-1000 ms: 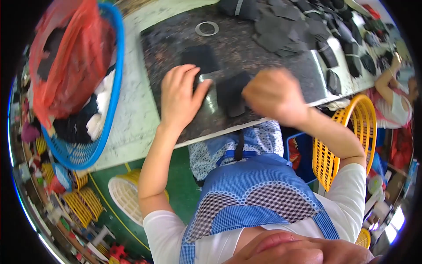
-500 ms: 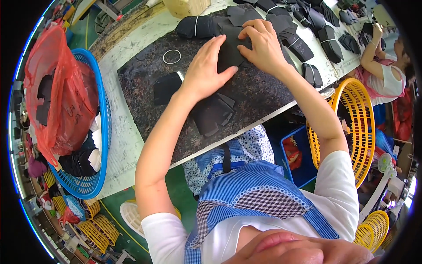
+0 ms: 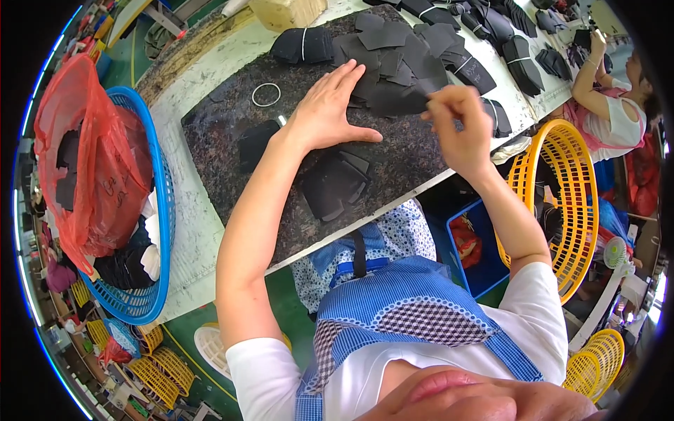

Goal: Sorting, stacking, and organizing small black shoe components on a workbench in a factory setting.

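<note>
My left hand (image 3: pixel 324 112) rests on the dark mottled board (image 3: pixel 225 168), thumb and fingers spread apart, with nothing in it. To its right, my right hand (image 3: pixel 463 130) is closed, its fingers pinched at the edge of a flat black cut piece (image 3: pixel 399 99); the fingers are slightly blurred. Beyond it spreads a loose heap of black cut pieces (image 3: pixel 386 35). A small stack of black pieces (image 3: pixel 333 186) lies nearer me, below my left hand. Another dark piece (image 3: pixel 258 144) sits left of my left wrist.
A white ring (image 3: pixel 266 95) and a tied black bundle (image 3: pixel 302 45) lie on the board. More tied bundles (image 3: pixel 521 63) line the far right. A blue basket (image 3: pixel 165 210) with a red bag (image 3: pixel 98 168) stands left, a yellow basket (image 3: pixel 579 210) right. Another person (image 3: pixel 618 105) works at far right.
My right hand has moved right and nearer me, from the heap to the black piece's edge, and its fingers have closed. My left hand stays nearly in place, spread. The heap is now uncovered.
</note>
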`<state>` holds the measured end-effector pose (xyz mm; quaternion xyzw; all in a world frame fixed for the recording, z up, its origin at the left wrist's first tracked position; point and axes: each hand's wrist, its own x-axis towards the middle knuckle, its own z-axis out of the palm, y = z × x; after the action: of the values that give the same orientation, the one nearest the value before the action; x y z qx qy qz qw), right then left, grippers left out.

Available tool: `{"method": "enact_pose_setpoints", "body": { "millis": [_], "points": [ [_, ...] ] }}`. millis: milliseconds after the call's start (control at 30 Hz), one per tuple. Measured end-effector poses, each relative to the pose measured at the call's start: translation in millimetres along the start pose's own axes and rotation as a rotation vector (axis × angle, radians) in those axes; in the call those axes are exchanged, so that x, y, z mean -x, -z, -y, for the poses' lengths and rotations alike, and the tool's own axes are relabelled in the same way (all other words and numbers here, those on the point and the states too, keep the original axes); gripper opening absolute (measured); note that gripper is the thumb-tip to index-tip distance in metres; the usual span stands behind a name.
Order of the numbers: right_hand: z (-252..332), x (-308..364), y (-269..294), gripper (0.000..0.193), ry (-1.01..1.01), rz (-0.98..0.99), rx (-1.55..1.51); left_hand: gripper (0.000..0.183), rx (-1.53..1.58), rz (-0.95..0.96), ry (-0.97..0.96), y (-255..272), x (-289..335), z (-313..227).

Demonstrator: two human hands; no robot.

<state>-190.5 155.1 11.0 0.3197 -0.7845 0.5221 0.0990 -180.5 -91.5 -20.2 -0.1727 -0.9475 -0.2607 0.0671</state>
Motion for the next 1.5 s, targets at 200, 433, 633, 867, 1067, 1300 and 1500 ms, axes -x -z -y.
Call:
{"method": "enact_pose_setpoints", "body": {
  "millis": [200, 433, 633, 867, 1067, 1300, 1500],
  "points": [
    [21, 28, -25, 0.014, -0.611, 0.029, -0.875, 0.059, 0.977, -0.249, 0.192, 1, 48, -69],
    [54, 39, -9, 0.031, -0.309, 0.621, -0.395, 0.017, 0.693, 0.220, 0.484, 37, 143, -97],
    [53, 24, -20, 0.025, -0.730, 0.951, -0.537, 0.021, 1.098, 0.053, 0.800, 33, 178, -95],
    [24, 15, -57, 0.029, -0.355, 0.775, -0.064, 0.031, 0.849, -0.124, 0.897, 20, 152, -59],
    [25, 18, -58, 0.027, -0.368, 0.748, -0.056, 0.033, 0.820, -0.094, 0.885, 16, 150, -58],
    [21, 22, -66, 0.027, -0.196, 0.664, 0.037, 0.032, 0.058, -0.210, 0.581, 14, 146, -68],
    [8, -14, -59, 0.018, -0.238, 0.887, -0.016, 0.096, -0.062, -0.076, 0.160, -28, 154, -98]
  ]
}}
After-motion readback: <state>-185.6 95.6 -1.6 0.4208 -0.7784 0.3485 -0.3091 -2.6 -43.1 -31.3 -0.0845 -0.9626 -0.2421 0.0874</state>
